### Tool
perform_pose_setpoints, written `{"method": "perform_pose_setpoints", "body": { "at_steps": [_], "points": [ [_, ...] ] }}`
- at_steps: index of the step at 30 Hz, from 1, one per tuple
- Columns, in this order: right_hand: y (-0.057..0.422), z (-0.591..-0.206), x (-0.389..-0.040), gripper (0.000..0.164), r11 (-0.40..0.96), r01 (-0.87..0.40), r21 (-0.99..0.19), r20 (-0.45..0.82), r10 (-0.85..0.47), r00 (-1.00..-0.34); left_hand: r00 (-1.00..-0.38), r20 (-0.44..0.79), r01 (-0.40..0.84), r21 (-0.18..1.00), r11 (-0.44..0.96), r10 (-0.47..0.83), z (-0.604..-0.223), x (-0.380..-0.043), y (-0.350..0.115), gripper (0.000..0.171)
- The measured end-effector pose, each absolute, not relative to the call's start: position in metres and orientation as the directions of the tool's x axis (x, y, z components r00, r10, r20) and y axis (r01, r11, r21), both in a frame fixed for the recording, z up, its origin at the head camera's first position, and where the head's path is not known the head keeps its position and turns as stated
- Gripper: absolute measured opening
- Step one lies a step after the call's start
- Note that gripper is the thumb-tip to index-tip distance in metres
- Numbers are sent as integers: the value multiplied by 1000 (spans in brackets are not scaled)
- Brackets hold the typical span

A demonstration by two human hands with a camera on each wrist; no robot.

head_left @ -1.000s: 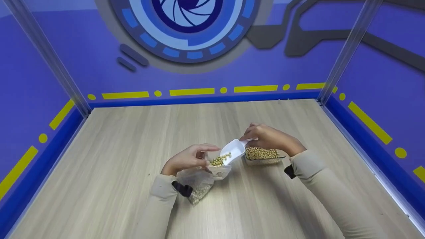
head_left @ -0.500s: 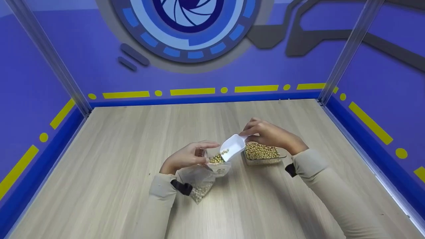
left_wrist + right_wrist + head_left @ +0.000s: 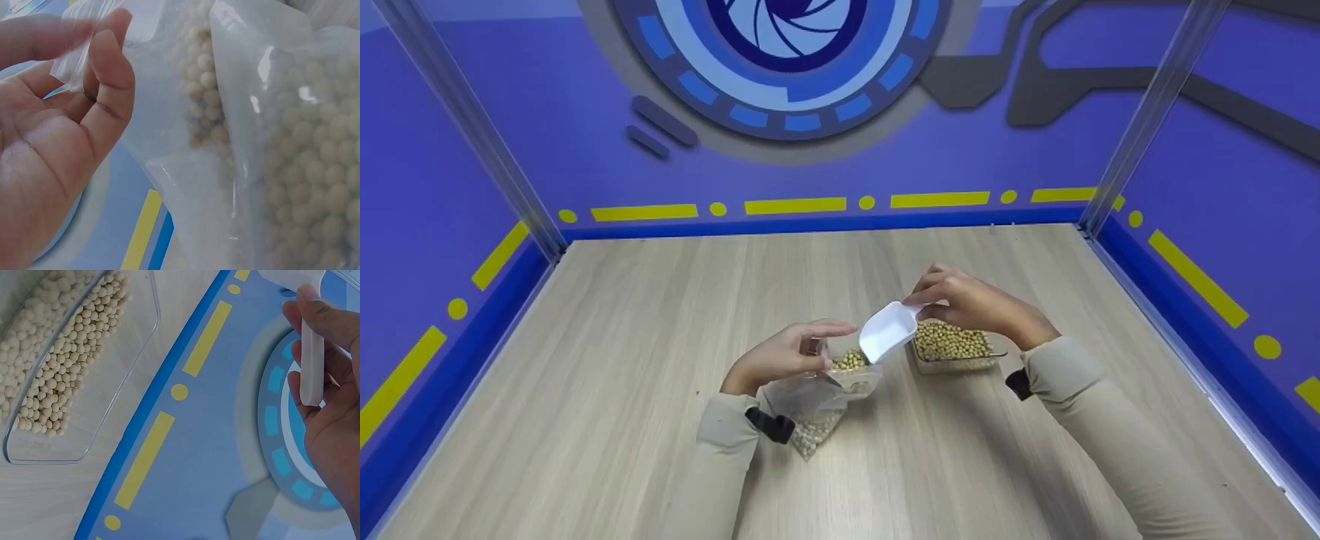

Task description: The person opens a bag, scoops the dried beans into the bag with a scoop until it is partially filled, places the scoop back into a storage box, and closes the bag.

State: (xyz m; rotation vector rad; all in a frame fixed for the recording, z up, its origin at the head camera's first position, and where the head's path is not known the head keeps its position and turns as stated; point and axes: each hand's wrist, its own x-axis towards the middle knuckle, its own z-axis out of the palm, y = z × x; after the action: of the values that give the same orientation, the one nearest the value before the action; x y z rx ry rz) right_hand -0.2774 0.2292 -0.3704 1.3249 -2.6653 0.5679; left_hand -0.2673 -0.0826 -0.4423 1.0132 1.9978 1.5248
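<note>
My left hand (image 3: pixel 778 357) pinches the upper edge of a clear plastic bag (image 3: pixel 823 416), thumb and fingertips on the film in the left wrist view. Pale round soybeans (image 3: pixel 315 163) fill the bag's lower part, and more soybeans (image 3: pixel 849 361) show at its open mouth. Above that mouth is a white scoop (image 3: pixel 889 330), tilted down toward the bag, its bowl bare of beans. My right hand (image 3: pixel 971 301) grips the scoop by its handle (image 3: pixel 312 365). Just below the right hand stands a clear rectangular container (image 3: pixel 956 367) of soybeans (image 3: pixel 951 341).
The wood-grain table (image 3: pixel 660 315) carries the container and the bag's lower end. Blue-purple panels (image 3: pixel 547 127) with yellow marks enclose the back and sides. Black straps (image 3: pixel 770 425) circle both wrists over beige sleeves.
The last soybeans have slid off the scoop into the bag's mouth. The right hand has lifted the scoop slightly. The left hand keeps its hold on the bag almost unmoved.
</note>
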Motion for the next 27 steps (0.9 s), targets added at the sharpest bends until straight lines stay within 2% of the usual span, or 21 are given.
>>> {"method": "perform_pose_setpoints", "body": {
  "at_steps": [11, 23, 27],
  "points": [
    [240, -375, -281, 24, 574, -773, -270, 280, -721, -634, -648, 63, 234, 965, 120, 759, -446, -268, -83, 57],
    [268, -385, -285, 25, 687, -678, -262, 253, -629, -735, -627, 67, 241, 964, 111, 776, -446, -268, -84, 55],
    [278, -388, -286, 24, 702, -669, -245, 253, -620, -743, -621, 78, 251, 962, 104, 780, -445, -268, -85, 56]
  ]
}}
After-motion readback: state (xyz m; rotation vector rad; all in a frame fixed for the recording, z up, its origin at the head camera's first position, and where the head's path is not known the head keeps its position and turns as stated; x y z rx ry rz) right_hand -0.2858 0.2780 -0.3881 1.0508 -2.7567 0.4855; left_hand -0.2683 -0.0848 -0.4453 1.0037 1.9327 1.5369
